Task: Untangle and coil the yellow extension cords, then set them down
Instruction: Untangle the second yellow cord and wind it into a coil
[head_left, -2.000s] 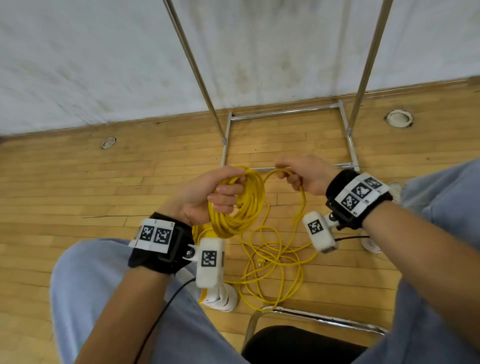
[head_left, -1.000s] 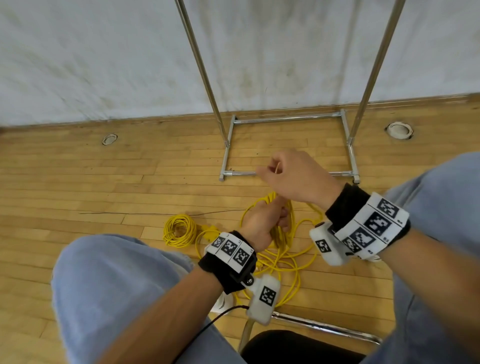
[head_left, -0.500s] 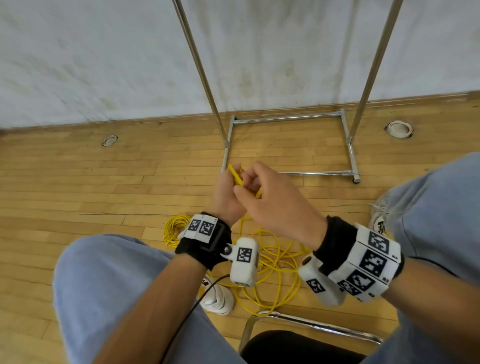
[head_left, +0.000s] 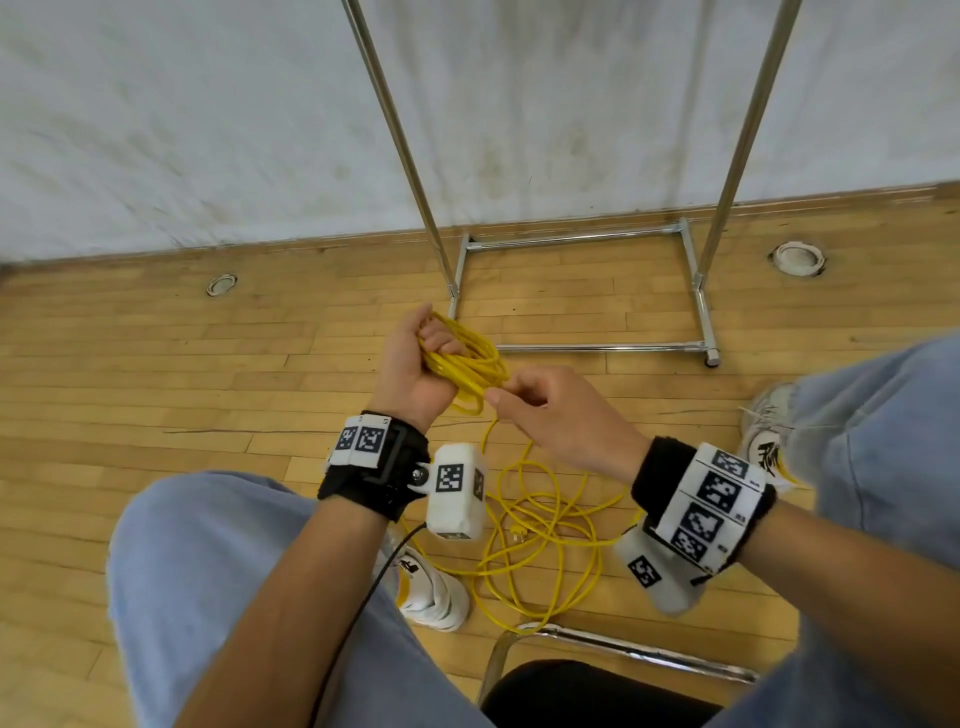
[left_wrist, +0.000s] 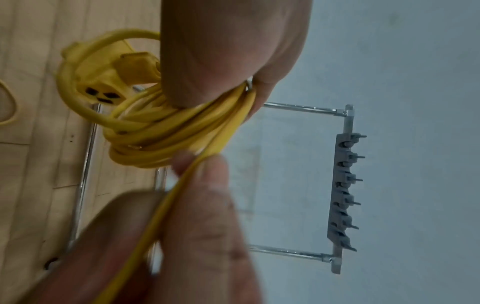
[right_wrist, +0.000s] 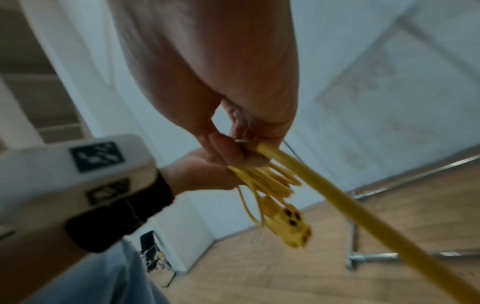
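chair: my black seat (head_left: 597, 696) w/ chrome rail, bottom centre of head view, between my knees.
legs: blue jeans (head_left: 218, 597) lower left & right edge; white shoe (head_left: 431, 587) on the floor by my left knee, 2nd shoe (head_left: 763, 431) at right edge.
loose cord: slack yellow loops (head_left: 540, 540) on the wood floor, lower centre, just above the seat rail; one strand climbs up toward my hands.
right hand: my right hand (head_left: 561, 415), centre-right, thumb & fingers pinching a single yellow strand right beside the coil; strand runs between the fingertips (left_wrist: 205, 176) in left wrist view. Closed on the cord.
left hand: my left hand (head_left: 410, 369), centre of frame, palm up, fingers curled round the coil (head_left: 462, 364). Gripping it.
coil: several tight turns bunched in my left fist, held in the air above the floor; yellow socket end (left_wrist: 103, 88) hangs from the bundle, upper left of left wrist view, 3 slots showing. Also seen lower centre in right wrist view (right_wrist: 291, 224).
rack: chrome frame (head_left: 571, 239) on the floor past my hands, upper centre, two poles rising out of frame.
floor fittings: round plates, one upper left (head_left: 222, 285), one upper right (head_left: 797, 258).
wall: scuffed white wall (head_left: 208, 114) across the top.
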